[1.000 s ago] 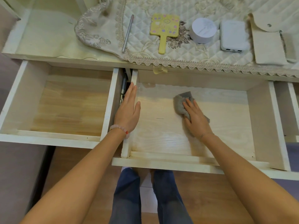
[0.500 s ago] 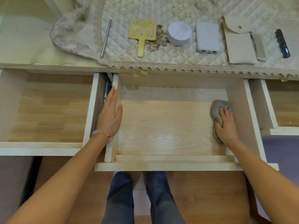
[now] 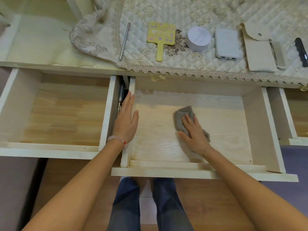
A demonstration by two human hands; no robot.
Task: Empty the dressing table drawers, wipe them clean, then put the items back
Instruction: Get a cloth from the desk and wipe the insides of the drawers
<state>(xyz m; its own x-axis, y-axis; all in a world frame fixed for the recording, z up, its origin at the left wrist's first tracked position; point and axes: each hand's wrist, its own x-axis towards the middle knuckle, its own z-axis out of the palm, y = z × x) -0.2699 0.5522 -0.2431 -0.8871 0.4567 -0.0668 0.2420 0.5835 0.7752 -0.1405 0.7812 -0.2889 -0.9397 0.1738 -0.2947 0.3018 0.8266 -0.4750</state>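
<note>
Crumpled grey cloth (image 3: 182,116) slid left from drawer wall.

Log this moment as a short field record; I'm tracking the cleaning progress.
stage: wiping
middle drawer: open, emptied
grey cloth: flat on the drawer floor, under the right hand
left hand: resting flat on the drawer's left wall
left drawer: open, empty
tabletop items: pen, yellow hand mirror, round white box, power bank

Grey cloth (image 3: 181,116), yellow mirror (image 3: 160,36) with purple dots, pale wood-grain drawer (image 3: 221,124), cream quilted runner (image 3: 191,10).
</note>
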